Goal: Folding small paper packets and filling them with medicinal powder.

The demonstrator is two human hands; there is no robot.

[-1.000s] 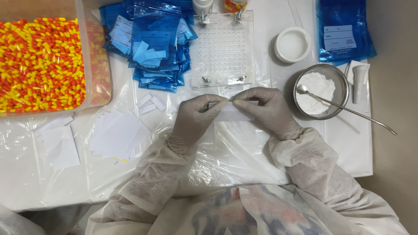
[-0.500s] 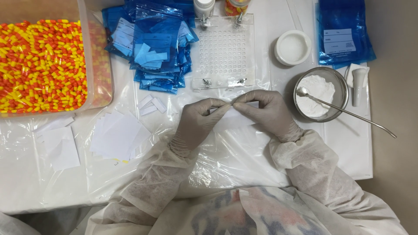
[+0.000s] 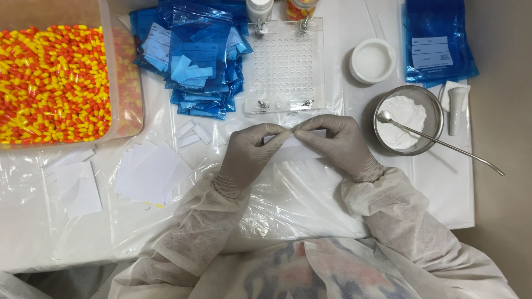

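I pinch the paper strip (image 3: 292, 138) between my left hand (image 3: 250, 156) and right hand (image 3: 339, 143), its length running sideways between them.

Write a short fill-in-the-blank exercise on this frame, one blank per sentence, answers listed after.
1. The gloved left hand and gloved right hand pinch a small white paper slip between their ____.
2. The round metal bowl of white powder has a long metal ____ resting in it.
3. The clear plastic bin on the left is filled with orange-and-____ capsules.
4. The clear perforated plastic tray lies just to the right of a pile of ____ plastic bags.

Answers: fingertips; spoon; yellow; blue
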